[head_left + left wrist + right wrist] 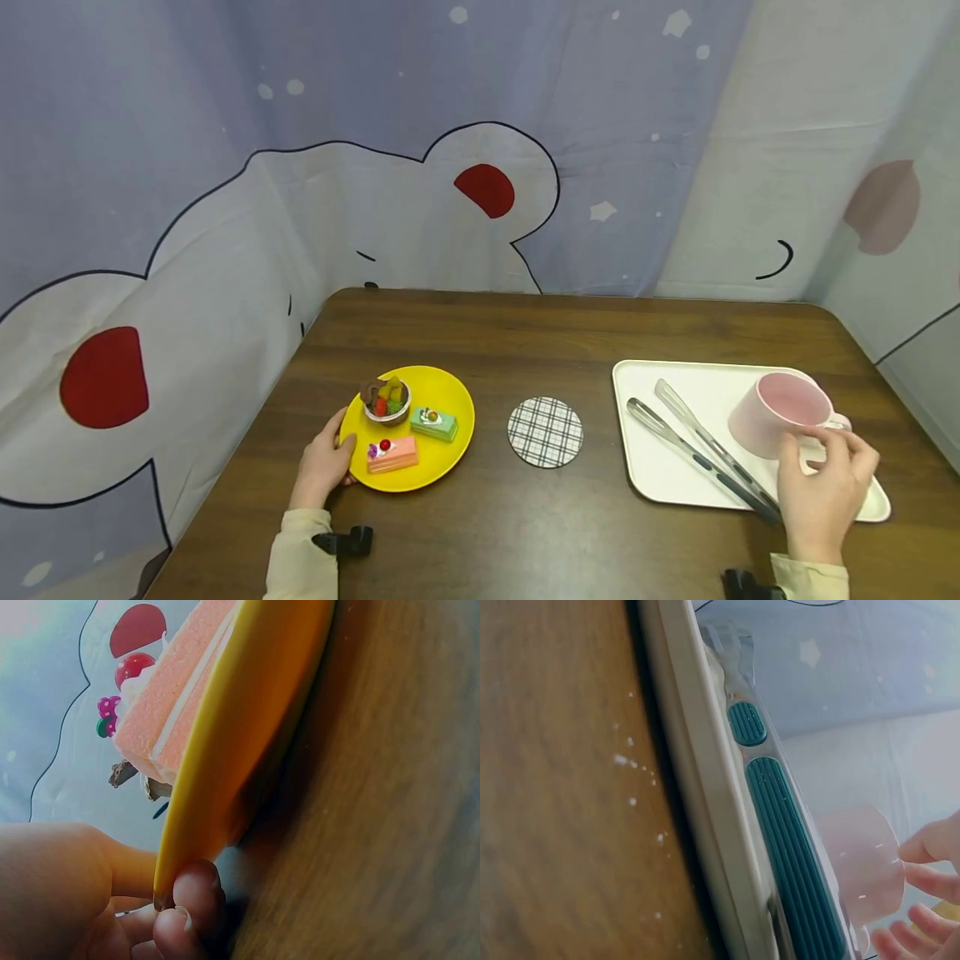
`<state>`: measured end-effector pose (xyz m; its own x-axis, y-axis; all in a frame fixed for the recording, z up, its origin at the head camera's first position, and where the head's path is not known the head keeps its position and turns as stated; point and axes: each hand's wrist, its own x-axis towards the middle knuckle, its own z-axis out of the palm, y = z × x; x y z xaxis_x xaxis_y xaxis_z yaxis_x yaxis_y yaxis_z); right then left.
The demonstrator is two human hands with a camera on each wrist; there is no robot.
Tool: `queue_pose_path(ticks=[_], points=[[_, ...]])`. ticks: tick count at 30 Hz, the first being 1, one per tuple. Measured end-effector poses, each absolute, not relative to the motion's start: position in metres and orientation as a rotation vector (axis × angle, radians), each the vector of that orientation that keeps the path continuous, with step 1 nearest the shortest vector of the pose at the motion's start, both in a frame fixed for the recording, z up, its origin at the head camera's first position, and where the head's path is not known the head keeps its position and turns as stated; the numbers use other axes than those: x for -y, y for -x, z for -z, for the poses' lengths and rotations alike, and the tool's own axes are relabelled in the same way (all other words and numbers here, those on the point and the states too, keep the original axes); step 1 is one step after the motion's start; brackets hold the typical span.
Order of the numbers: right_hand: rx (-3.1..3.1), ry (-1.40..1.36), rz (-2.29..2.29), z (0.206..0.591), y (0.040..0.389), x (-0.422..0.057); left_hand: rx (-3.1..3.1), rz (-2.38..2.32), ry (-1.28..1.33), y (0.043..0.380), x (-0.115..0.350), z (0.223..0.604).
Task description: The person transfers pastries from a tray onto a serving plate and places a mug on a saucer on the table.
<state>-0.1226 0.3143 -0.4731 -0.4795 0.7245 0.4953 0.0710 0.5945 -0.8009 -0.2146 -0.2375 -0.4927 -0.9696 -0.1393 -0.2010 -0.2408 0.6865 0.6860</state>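
My left hand (324, 462) grips the left rim of a yellow plate (442, 385), thumb over the edge and fingers beneath it. On the plate sit a pink cake slice (392, 454) with a cherry, a green cake slice (434, 423) and a small dessert cup (387, 401) topped with fruit. In the left wrist view the plate (214, 780) is seen edge-on. At the right, my right hand (828, 487) pinches a pink mug (750, 421) by its near rim. The mug stands on a white tray (637, 387), its handle partly behind my fingers.
Metal tongs (701, 458) with dark teal grips lie diagonally on the tray, left of the mug. A round plaid coaster (545, 432) is between the plate and the tray on the wooden table (525, 533). A patterned curtain (375, 75) hangs behind.
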Motion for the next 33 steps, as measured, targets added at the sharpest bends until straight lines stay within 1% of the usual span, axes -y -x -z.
queue_pose_path(ticks=[5,12,17,21,26,33], points=[[1.853,0.672,-0.985,0.473,0.123,-0.318,-2.763,-1.148,0.311,0.214,0.238,0.493],[2.003,0.722,-0.995,0.477,0.122,-0.324,-2.760,-1.139,0.314,0.214,0.239,0.493],[1.979,0.705,-1.024,0.480,0.121,-0.324,-2.747,-1.144,0.312,0.214,0.237,0.493],[1.999,0.766,-1.081,0.480,0.119,-0.326,-2.745,-1.142,0.314,0.215,0.237,0.492],[2.093,0.834,-1.073,0.481,0.115,-0.336,-2.745,-1.134,0.313,0.215,0.236,0.493],[2.236,0.825,-1.143,0.483,0.114,-0.354,-2.769,-1.124,0.294,0.216,0.237,0.494]])
